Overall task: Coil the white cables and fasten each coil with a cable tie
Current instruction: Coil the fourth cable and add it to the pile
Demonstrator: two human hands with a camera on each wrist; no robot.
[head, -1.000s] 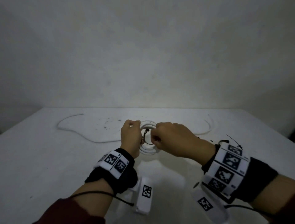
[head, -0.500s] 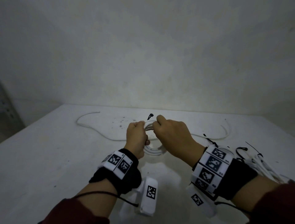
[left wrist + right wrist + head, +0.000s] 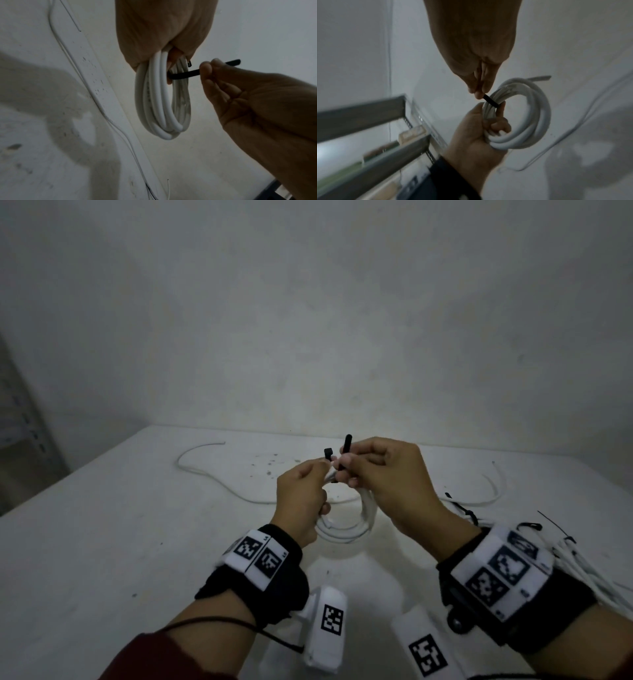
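Note:
A coil of white cable point(image 3: 356, 525) point(image 3: 161, 102) point(image 3: 529, 119) hangs above the white table, gripped at its top by my left hand point(image 3: 303, 498) point(image 3: 163, 33) point(image 3: 481, 132). A black cable tie point(image 3: 345, 451) point(image 3: 185, 74) point(image 3: 490, 100) passes round the coil's strands just beside that grip. My right hand point(image 3: 383, 477) point(image 3: 240, 94) point(image 3: 474, 54) pinches the tie's strap between thumb and fingertips. The tie's head point(image 3: 328, 454) sticks up next to the left fingers.
A loose white cable point(image 3: 219, 477) snakes across the table's far left. More white cables point(image 3: 596, 573) and black cable ties point(image 3: 555, 523) lie at the right edge, behind my right wrist. A metal shelf point(image 3: 368, 121) stands left of the table.
Both hands have lifted the coil off the table and toward me. The tie's two ends now stick up above the hands, with the right fingers pinching the strap.

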